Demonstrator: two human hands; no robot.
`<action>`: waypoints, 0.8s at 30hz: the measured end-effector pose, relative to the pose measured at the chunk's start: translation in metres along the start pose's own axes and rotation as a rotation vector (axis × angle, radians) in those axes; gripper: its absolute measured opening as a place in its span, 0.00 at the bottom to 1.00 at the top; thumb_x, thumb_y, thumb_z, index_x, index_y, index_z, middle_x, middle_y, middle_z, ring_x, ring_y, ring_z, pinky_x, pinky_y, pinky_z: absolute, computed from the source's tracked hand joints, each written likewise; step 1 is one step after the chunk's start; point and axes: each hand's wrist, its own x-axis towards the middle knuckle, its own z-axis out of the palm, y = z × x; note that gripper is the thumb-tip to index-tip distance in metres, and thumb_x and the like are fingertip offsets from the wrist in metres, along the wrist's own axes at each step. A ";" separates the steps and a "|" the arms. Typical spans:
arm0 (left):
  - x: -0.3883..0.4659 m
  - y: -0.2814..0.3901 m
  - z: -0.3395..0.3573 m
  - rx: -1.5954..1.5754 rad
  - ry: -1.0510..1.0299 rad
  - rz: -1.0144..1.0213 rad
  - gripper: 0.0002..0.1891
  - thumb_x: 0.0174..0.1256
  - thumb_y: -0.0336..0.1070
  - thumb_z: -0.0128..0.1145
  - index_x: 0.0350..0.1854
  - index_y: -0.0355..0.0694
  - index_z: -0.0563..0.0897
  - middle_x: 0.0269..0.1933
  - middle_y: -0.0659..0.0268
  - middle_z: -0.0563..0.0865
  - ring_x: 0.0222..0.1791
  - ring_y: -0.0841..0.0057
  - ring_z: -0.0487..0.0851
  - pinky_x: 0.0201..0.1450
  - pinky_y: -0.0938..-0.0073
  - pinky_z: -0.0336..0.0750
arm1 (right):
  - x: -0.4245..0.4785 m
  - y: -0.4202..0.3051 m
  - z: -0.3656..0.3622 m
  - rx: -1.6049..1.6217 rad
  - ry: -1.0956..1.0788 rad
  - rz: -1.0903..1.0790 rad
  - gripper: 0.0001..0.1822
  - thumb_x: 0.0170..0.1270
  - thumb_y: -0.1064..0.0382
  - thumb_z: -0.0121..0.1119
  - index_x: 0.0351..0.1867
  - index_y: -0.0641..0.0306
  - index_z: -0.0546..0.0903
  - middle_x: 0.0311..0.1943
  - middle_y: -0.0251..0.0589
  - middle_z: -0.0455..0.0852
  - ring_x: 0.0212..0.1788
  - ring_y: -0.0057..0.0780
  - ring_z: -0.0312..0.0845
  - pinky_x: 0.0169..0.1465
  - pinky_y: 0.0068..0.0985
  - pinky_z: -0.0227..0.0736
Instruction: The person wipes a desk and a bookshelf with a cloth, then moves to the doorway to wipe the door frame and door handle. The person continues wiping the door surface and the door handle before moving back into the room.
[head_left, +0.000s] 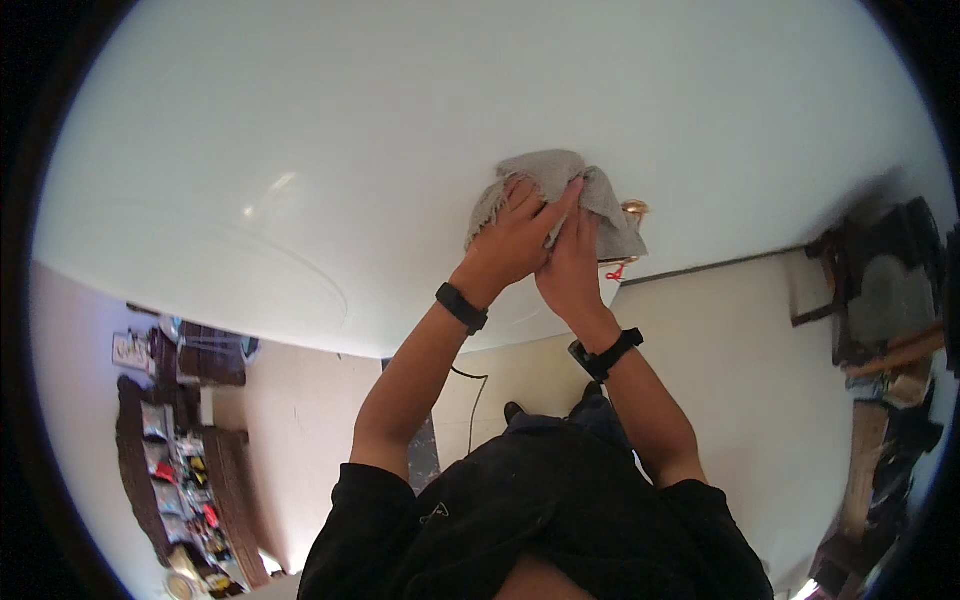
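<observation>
A grey cloth (551, 171) lies bunched against a large smooth white surface (360, 97), perhaps a door. On the cloth's left part rests my left hand (514, 229), its fingers partly tucked into the folds. My right hand (574, 259) is close beside it, fingers stretched up onto the cloth and partly covered by it. Both hands touch or overlap near the thumbs. At the cloth's right edge, a gold-coloured metal handle (636, 208) shows partly, and a small red ribbon (616, 273) hangs below it.
A cable (475, 409) runs down over the floor near my feet. To the lower left stands a dark wooden bench (139, 450) with many small items. Dark wooden furniture (889, 300) stands at the right, by the wall.
</observation>
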 end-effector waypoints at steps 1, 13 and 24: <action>-0.014 -0.005 -0.003 0.041 0.035 -0.044 0.44 0.47 0.29 0.65 0.74 0.48 0.67 0.44 0.56 0.78 0.53 0.51 0.73 0.69 0.49 0.64 | -0.003 -0.009 0.005 -0.003 -0.021 -0.037 0.48 0.54 0.74 0.62 0.74 0.76 0.48 0.69 0.65 0.59 0.71 0.63 0.53 0.74 0.52 0.48; -0.168 -0.096 -0.058 0.388 0.420 -0.439 0.41 0.54 0.47 0.67 0.73 0.46 0.68 0.63 0.54 0.78 0.61 0.50 0.77 0.68 0.43 0.63 | -0.016 -0.099 0.123 0.038 -0.319 -0.530 0.43 0.58 0.74 0.54 0.76 0.69 0.50 0.67 0.61 0.66 0.67 0.58 0.63 0.69 0.50 0.59; -0.228 -0.180 -0.123 0.467 0.609 -0.458 0.33 0.66 0.49 0.59 0.70 0.38 0.69 0.74 0.60 0.67 0.70 0.53 0.67 0.73 0.41 0.54 | 0.016 -0.191 0.201 0.022 -0.396 -0.731 0.44 0.59 0.72 0.54 0.78 0.51 0.51 0.69 0.52 0.68 0.68 0.57 0.66 0.67 0.48 0.66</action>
